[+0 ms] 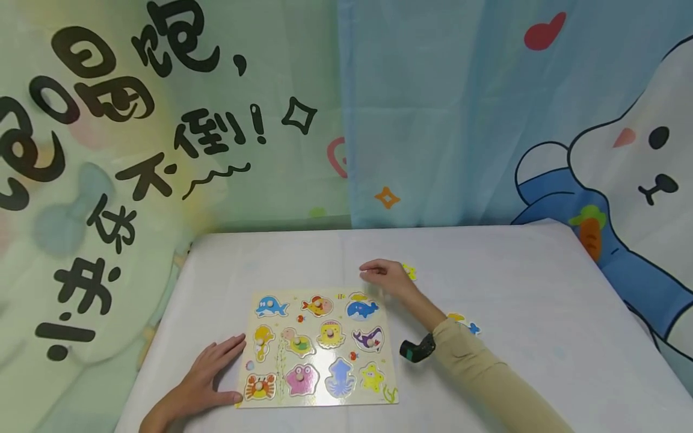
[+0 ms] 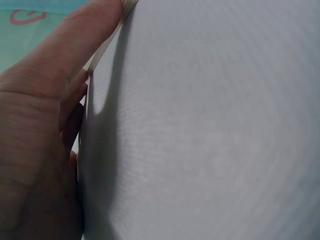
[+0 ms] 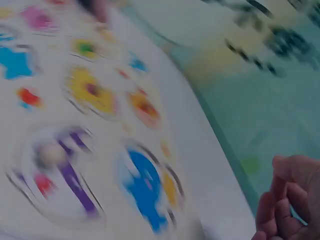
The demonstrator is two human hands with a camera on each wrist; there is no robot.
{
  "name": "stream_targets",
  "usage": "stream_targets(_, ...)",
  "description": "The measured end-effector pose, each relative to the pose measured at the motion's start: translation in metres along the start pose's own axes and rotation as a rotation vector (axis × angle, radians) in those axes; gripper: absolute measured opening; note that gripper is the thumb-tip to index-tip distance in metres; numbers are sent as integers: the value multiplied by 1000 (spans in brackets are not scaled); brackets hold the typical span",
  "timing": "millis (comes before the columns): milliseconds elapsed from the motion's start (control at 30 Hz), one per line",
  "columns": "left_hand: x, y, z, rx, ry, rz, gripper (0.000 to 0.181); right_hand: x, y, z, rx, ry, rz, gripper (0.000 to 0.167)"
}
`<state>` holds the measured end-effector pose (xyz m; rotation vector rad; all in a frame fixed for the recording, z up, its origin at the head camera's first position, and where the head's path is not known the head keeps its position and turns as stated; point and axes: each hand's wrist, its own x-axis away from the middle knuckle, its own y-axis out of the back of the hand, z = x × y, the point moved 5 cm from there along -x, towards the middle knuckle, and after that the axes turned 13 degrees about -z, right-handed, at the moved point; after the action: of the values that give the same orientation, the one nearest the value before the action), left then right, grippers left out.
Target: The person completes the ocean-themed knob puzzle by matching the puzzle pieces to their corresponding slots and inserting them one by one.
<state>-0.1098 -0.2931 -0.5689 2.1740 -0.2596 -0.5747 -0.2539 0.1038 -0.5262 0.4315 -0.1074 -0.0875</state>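
A tan fabric sleeve (image 1: 498, 376), cut off below, leads to the right hand (image 1: 387, 275), released, fingers loosely bent. Between it and the left hand (image 1: 204, 374) lies a glossy rectangular puzzle board (image 1: 319, 403), its edge touched by the left's straight, ungripping fingers. White cloth (image 1: 503, 270) spreads beneath both hands; printed fabric (image 1: 411, 90) hangs beyond. Past the sleeve, a yellow-and-blue shape (image 1: 474, 328) shows, mostly hidden

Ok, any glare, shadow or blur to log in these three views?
Head: white glare on the puzzle board, mostly in its lower half; left wrist: a dark shadow on the tablecloth beside the left hand; right wrist: blur smears the purple piece and its neighbours.
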Motion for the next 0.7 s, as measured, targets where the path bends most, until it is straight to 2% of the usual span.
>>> stream_targets(100, 0, -2, -1, 4, -8, 4, 91, -24, 37, -30, -117, -184, -50, 42)
stream_targets(167, 1, -4, -1, 2, -9, 8, 91, -37, 62, -49, -176, -271, -115, 48)
stream_targets(233, 1, -5, 0, 1, -7, 13, 91, -45, 84, -63, -202, -318, -172, 53)
stream_targets(333, 2, -5, 1, -7, 2, 15, 91, -53, 111, -76, -172, -325, -223, 54)
stream_targets(433, 2, -4, 1, -9, 2, 10, 92, -54, 130, -82, -105, -286, -232, 54)
stream_targets(600, 0, -2, -1, -17, 10, 13, 91, -45, 143, -89, 30, -212, -188, 51)
stream_targets(700, 0, -1, -3, -19, 13, 18, 91, -30, 145, -102, 102, -176, -159, 50)
